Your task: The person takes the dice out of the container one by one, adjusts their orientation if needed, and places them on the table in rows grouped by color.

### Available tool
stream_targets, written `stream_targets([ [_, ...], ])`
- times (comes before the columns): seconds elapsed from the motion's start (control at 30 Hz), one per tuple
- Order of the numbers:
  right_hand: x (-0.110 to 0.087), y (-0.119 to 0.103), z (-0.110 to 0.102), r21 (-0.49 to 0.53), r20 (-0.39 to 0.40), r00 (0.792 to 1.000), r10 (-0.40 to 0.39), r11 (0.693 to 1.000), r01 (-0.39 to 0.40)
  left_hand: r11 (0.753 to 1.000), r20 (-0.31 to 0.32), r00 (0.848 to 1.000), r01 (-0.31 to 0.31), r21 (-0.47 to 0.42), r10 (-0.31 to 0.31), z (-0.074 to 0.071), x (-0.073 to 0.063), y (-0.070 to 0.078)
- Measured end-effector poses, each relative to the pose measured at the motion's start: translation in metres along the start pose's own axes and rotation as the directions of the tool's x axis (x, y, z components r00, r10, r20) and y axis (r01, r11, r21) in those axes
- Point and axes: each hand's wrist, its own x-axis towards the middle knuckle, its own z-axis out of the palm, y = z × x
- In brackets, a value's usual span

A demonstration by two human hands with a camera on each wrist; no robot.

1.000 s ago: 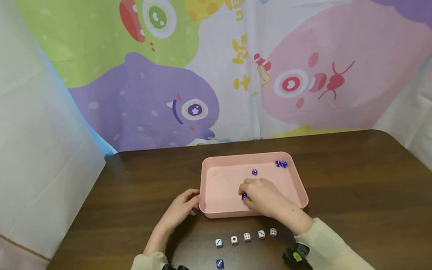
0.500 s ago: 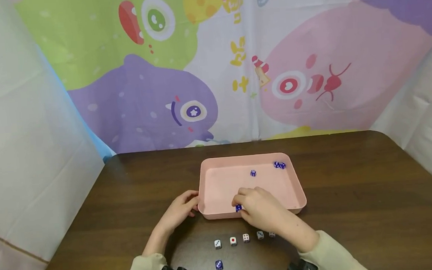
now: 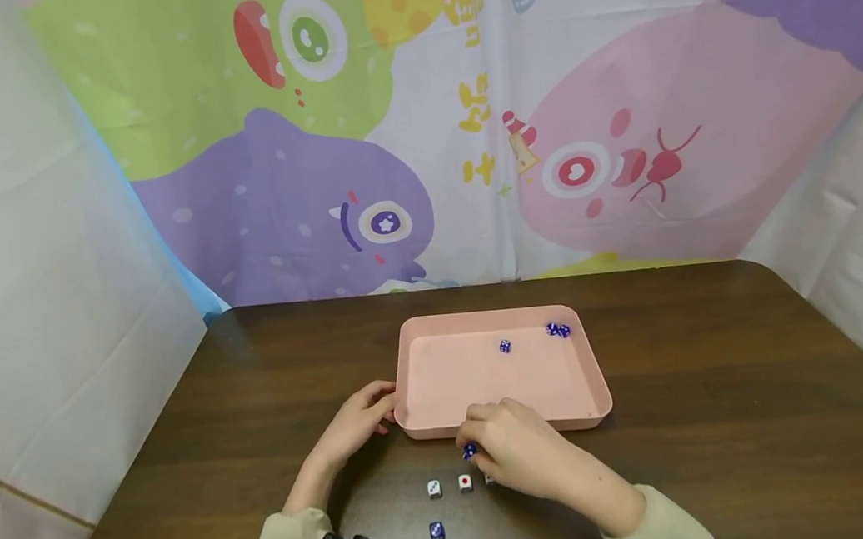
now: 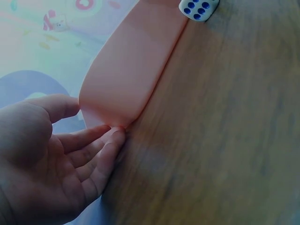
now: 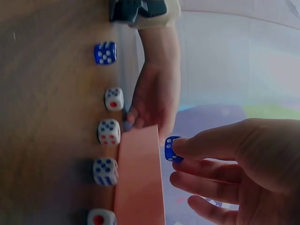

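My right hand (image 3: 523, 451) pinches a blue die (image 3: 469, 450) between thumb and fingers, just in front of the pink tray (image 3: 438, 369). The right wrist view shows the thumb across this blue die (image 5: 169, 149), the other fingers loosely bent. My left hand (image 3: 355, 421) touches the tray's left side; in the left wrist view its extended fingers (image 4: 91, 136) meet the tray's corner and the thumb reaches the rim. Inside the tray lie a single blue die (image 3: 505, 346) and a touching pair of blue dice (image 3: 558, 330) at the far right.
In front of the tray runs a row of white dice (image 3: 465, 483), its right part hidden behind my right hand. Nearer to me another blue die (image 3: 437, 531) lies below the row's left end. A cartoon-printed cloth (image 3: 473, 216) hangs behind the brown table (image 3: 710, 384).
My right hand has carried the blue die from inside the tray over its front wall toward me, now covering part of the white row. The left hand stays at the tray.
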Motion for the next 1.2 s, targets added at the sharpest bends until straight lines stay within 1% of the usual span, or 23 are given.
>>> stream_targets([
  [0.17, -0.005, -0.007, 0.004, 0.016, 0.024, 0.999, -0.038, 0.999, 0.037, 1.000, 0.009, 1.000, 0.004, -0.015, -0.004, -0.001, -0.010, 0.016],
  [0.3, -0.008, -0.012, 0.004, 0.021, 0.036, 0.999, -0.037, 0.999, 0.037, 1.000, 0.022, 1.000, -0.006, -0.004, 0.007, -0.001, -0.014, 0.027],
  [0.4, -0.010, -0.016, 0.004, 0.016, 0.069, 0.997, -0.027, 1.000, 0.026, 1.000, 0.026, 1.000, -0.001, -0.005, 0.001, -0.001, -0.015, 0.029],
  [0.5, -0.012, -0.019, 0.004, 0.025, 0.120, 0.992, -0.023, 0.999, 0.020, 1.000, 0.026, 1.000, -0.005, -0.008, 0.005, -0.001, -0.015, 0.028],
  [0.63, -0.012, -0.024, 0.004, 0.035, 0.182, 0.982, -0.043, 0.999, 0.038, 1.000, 0.023, 1.000, 0.002, -0.013, -0.002, -0.001, -0.014, 0.025],
  [0.73, -0.012, -0.026, 0.006, 0.032, 0.198, 0.978, -0.062, 0.998, 0.056, 1.000, 0.015, 1.000, 0.009, -0.014, -0.009, -0.002, -0.015, 0.028],
  [0.8, -0.012, -0.027, 0.009, 0.026, 0.200, 0.977, -0.074, 0.997, 0.070, 1.000, 0.010, 1.000, 0.009, -0.016, -0.009, -0.002, -0.013, 0.026],
  [0.87, -0.013, -0.027, 0.012, 0.027, 0.205, 0.975, -0.085, 0.996, 0.081, 1.000, 0.007, 1.000, 0.009, -0.018, -0.009, -0.001, -0.009, 0.019],
  [0.97, -0.014, -0.028, 0.016, 0.028, 0.216, 0.972, -0.096, 0.995, 0.092, 1.000, 0.001, 1.000, 0.008, -0.021, -0.008, 0.000, -0.001, 0.004],
  [1.03, -0.014, -0.027, 0.017, 0.034, 0.224, 0.970, -0.095, 0.995, 0.090, 1.000, -0.003, 1.000, 0.007, -0.021, -0.007, 0.000, 0.001, -0.002],
  [1.2, -0.015, -0.027, 0.019, 0.033, 0.230, 0.969, -0.094, 0.996, 0.088, 1.000, -0.007, 1.000, 0.001, -0.021, -0.002, 0.000, 0.001, -0.003],
])
